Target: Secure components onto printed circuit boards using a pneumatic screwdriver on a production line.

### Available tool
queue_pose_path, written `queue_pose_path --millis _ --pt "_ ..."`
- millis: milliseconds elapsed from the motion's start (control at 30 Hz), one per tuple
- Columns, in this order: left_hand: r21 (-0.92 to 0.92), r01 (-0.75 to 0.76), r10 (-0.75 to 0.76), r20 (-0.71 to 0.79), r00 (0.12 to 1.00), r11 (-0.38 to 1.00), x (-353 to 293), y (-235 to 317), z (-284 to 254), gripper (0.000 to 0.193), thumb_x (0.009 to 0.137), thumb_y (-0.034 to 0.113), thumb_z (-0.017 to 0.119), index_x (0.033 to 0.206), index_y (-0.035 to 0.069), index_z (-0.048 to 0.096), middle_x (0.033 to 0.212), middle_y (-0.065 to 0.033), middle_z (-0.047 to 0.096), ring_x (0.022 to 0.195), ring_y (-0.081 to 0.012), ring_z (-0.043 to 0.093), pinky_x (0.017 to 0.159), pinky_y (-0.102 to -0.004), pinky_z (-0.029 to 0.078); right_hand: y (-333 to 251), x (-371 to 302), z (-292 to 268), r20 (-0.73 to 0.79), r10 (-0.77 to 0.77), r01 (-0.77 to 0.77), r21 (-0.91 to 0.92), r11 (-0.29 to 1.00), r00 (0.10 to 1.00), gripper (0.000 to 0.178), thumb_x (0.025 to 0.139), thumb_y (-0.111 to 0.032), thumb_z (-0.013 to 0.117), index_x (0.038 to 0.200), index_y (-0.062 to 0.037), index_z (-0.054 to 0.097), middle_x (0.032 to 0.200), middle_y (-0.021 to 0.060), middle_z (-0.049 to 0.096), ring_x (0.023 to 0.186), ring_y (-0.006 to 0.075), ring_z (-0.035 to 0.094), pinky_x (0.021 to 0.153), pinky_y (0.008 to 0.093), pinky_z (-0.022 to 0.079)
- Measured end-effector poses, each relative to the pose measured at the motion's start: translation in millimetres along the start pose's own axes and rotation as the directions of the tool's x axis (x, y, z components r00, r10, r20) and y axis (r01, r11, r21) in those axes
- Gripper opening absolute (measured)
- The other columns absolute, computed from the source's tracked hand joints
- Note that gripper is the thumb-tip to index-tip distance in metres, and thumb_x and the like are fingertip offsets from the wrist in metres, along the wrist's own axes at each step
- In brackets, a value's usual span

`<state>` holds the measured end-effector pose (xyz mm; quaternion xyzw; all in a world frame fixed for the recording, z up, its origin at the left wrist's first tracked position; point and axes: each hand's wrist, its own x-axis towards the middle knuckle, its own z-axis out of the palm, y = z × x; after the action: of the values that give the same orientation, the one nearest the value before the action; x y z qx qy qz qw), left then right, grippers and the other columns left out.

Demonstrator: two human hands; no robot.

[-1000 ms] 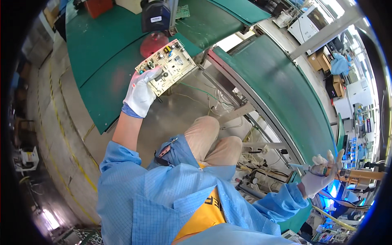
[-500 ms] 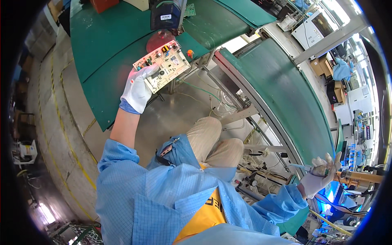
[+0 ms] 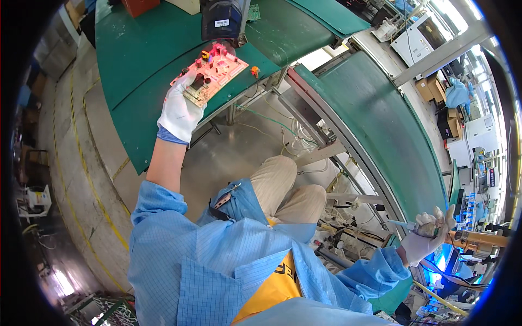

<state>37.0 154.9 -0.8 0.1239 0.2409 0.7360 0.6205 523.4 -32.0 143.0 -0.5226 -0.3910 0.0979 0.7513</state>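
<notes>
My left hand (image 3: 182, 111), in a white glove, grips a cream printed circuit board (image 3: 224, 77) by its near left corner. The board is tilted above the green mat, its component side up, and red light falls across it. Just beyond the board stands a dark blue scanner (image 3: 222, 20) with a white label. Far to the right, my right hand (image 3: 427, 236), also gloved, is closed around a slim tool with a pale blue tip (image 3: 401, 223) pointing left. Its kind I cannot make out, and the fingers partly cover it.
A green-matted table (image 3: 136, 70) lies under the board. An orange knob-like piece (image 3: 254, 71) sits at its edge. To the right curves a green conveyor belt (image 3: 375, 108) with a metal frame. Cables (image 3: 299, 136) hang below, and a red box (image 3: 138, 6) stands at the back left.
The circuit board has shifted slightly left and toward the scanner's red light, which now covers most of it. My right hand has hardly moved.
</notes>
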Motion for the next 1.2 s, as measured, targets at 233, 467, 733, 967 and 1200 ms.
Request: queue_pose_path --millis 233,467,733,967,1200 --pt "-0.028 -0.032 0.032 0.022 0.999 0.999 13 2 12 0.023 0.094 0.013 0.055 0.114 0.002 0.061 0.114 -0.0098 0.065 0.103 -0.0231 0.064 0.088 -0.0379 0.054 4 1 5 -0.076 -0.025 0.023 -0.026 0.999 0.997 0.047 0.095 -0.03 0.047 0.136 -0.0066 0.046 0.096 0.0051 0.059 0.069 0.011 0.05 0.058 0.023 0.041" --pt "-0.045 -0.034 0.032 -0.034 0.999 0.998 6 1 4 0.025 0.093 0.01 0.052 0.116 0.002 0.06 0.117 -0.0106 0.063 0.106 -0.0242 0.062 0.09 -0.0388 0.053 1 4 3 0.076 0.065 -0.077 0.175 0.981 0.995 0.053 0.094 -0.027 0.051 0.142 -0.0078 0.038 0.096 0.0068 0.06 0.064 0.0098 0.05 0.057 0.0231 0.043" --pt "-0.036 -0.034 0.033 -0.019 0.999 0.999 -1 3 15 0.019 0.089 0.011 0.063 0.106 0.003 0.062 0.109 -0.0103 0.065 0.102 -0.0252 0.063 0.087 -0.0407 0.054 -7 -4 15 0.064 0.068 -0.081 0.236 0.968 0.996 0.052 0.092 -0.025 0.053 0.139 -0.007 0.041 0.092 0.0076 0.059 0.061 0.009 0.051 0.053 0.0223 0.044" --pt "0.046 -0.05 0.05 -0.001 0.999 0.998 -3 12 9 0.019 0.091 0.016 0.064 0.104 0.004 0.058 0.104 -0.0119 0.064 0.093 -0.0259 0.067 0.076 -0.0384 0.059 -3 -7 19 0.058 0.088 -0.099 0.25 0.963 0.994 0.051 0.091 -0.026 0.054 0.137 -0.006 0.043 0.088 0.0078 0.06 0.057 0.0094 0.05 0.05 0.0222 0.044" --pt "0.071 -0.055 0.06 -0.073 0.995 0.996 8 3 22 0.031 0.092 0.015 0.06 0.121 0.006 0.055 0.12 -0.0101 0.057 0.104 -0.0302 0.062 0.087 -0.0434 0.055 -6 -8 12 0.0 0.05 -0.049 0.133 0.99 0.999 0.055 0.092 -0.032 0.052 0.137 -0.0014 0.042 0.091 0.0075 0.058 0.06 0.0099 0.05 0.052 0.0228 0.045"
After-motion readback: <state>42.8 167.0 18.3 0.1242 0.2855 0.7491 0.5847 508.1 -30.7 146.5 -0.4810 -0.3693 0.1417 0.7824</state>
